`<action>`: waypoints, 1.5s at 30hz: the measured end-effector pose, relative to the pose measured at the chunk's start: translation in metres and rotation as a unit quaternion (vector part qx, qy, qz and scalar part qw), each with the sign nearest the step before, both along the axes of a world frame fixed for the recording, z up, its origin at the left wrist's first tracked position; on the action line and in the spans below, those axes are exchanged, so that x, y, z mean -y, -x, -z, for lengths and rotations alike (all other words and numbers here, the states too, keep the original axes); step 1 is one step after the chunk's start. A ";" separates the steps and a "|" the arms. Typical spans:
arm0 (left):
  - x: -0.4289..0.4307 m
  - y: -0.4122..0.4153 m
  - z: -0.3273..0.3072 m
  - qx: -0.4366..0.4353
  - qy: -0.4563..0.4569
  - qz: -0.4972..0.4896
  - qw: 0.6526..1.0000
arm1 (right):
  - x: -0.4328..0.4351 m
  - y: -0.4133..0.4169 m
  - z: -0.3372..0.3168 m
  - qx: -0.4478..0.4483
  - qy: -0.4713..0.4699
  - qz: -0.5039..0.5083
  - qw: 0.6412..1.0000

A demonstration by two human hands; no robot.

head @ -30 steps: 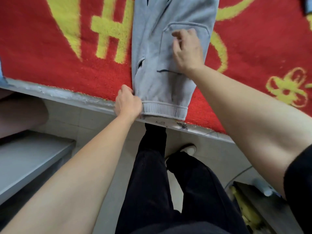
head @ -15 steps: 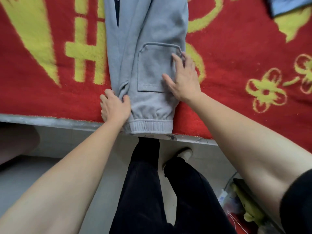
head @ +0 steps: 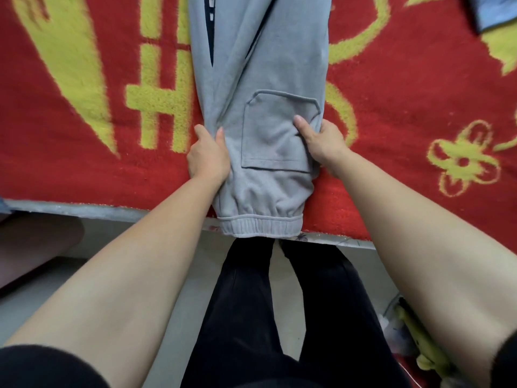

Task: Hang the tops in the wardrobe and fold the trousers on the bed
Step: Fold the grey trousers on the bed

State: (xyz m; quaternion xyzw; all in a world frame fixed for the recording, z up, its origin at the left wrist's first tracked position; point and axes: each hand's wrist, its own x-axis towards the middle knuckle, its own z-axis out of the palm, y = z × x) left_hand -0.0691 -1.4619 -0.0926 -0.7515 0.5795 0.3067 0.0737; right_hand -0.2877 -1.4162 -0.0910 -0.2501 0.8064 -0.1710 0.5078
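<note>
- Grey trousers (head: 265,79) lie lengthwise on red/yellow blanket (head: 405,93), cuff (head: 260,226) hanging over bed edge (head: 84,210).
- L hand (head: 207,158) grips leg's left side, thumb on top.
- R hand (head: 321,144) pinches right side, thumb on pocket (head: 271,141).

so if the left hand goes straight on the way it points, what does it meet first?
Looks free. The left hand grips the left edge of the grey trousers, pointing away from the person. Ahead lies only more trouser leg on the red blanket, as far as the frame shows.
</note>
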 end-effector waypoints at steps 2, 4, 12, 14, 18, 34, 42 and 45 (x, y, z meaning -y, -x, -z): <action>-0.016 -0.002 0.001 0.009 -0.021 -0.009 1.000 | -0.019 -0.001 0.004 0.042 -0.004 0.037 0.998; -0.036 -0.006 0.000 0.023 -0.041 -0.014 0.999 | -0.038 -0.004 0.005 0.078 -0.019 0.055 0.995; -0.050 -0.007 -0.031 0.038 -0.114 -0.009 0.993 | -0.039 0.021 -0.015 0.001 -0.100 -0.091 0.991; -0.036 -0.003 -0.049 0.062 -0.100 0.025 0.993 | -0.020 0.033 -0.031 -0.018 -0.089 -0.092 0.992; 0.010 0.013 -0.079 0.042 -0.010 0.070 0.997 | 0.033 0.057 -0.063 -0.057 -0.006 -0.077 0.995; 0.141 0.068 -0.013 -0.163 0.162 0.200 0.952 | 0.222 0.046 -0.012 -0.105 0.147 0.090 0.979; 0.171 0.023 -0.029 -0.212 0.170 0.006 0.962 | 0.302 -0.023 -0.041 -0.158 0.294 -0.072 0.940; 0.175 0.002 -0.009 -0.187 0.084 -0.062 0.977 | 0.316 -0.046 -0.020 -0.136 0.175 -0.270 0.937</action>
